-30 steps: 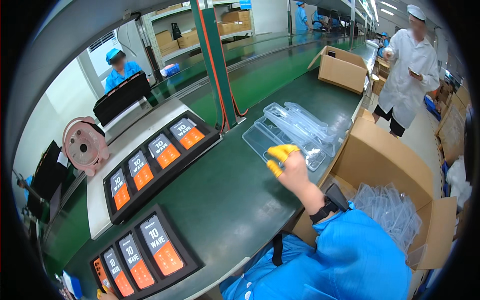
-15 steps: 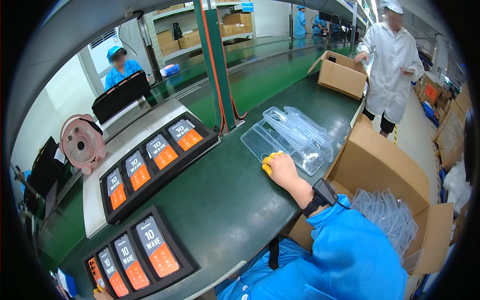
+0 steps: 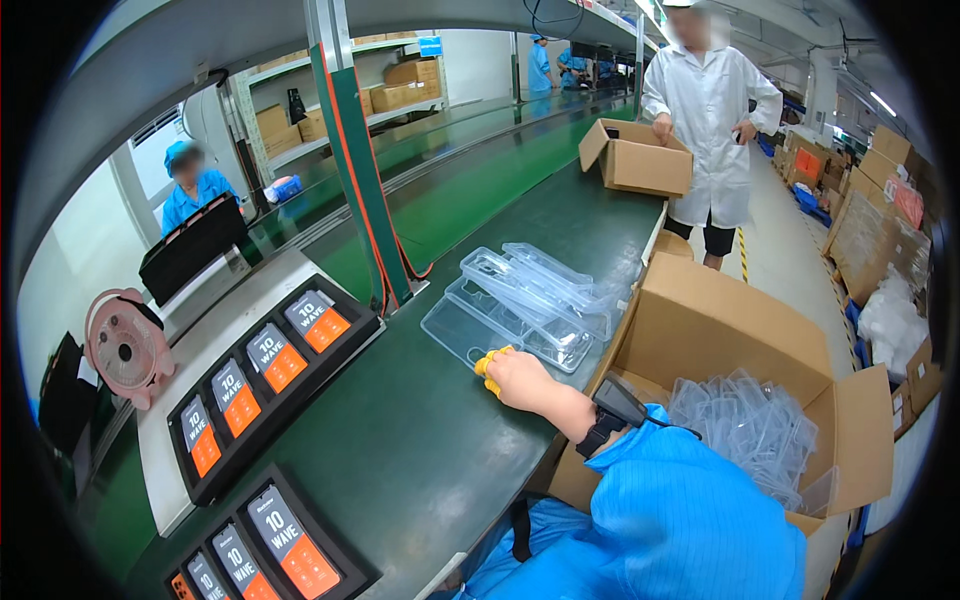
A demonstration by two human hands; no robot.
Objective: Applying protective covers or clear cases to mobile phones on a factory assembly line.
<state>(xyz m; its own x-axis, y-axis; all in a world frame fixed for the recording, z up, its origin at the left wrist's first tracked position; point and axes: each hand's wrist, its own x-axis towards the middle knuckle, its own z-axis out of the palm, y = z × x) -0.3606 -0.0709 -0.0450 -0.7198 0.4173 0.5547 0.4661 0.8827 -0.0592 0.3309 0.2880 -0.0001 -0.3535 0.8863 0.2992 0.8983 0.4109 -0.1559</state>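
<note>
The right hand [image 3: 515,378], yellow covers on its fingertips, rests at the near edge of a clear, shallow rectangular plastic tray [image 3: 455,330] on the dark-green work surface [image 3: 430,445]. Its fingers are curled together; I cannot tell whether they pinch that edge. The left hand's fingers are out of view, so I cannot tell their state. From the right hand, more clear plastic trays [image 3: 530,292] overlap at one o'clock. At three to four, an open brown cardboard box [image 3: 725,305] holds jumbled clear plastic pieces [image 3: 745,425]. At nine, a black four-compartment tray [image 3: 325,368] holds one grey-and-orange phone [image 3: 277,355] per compartment.
</note>
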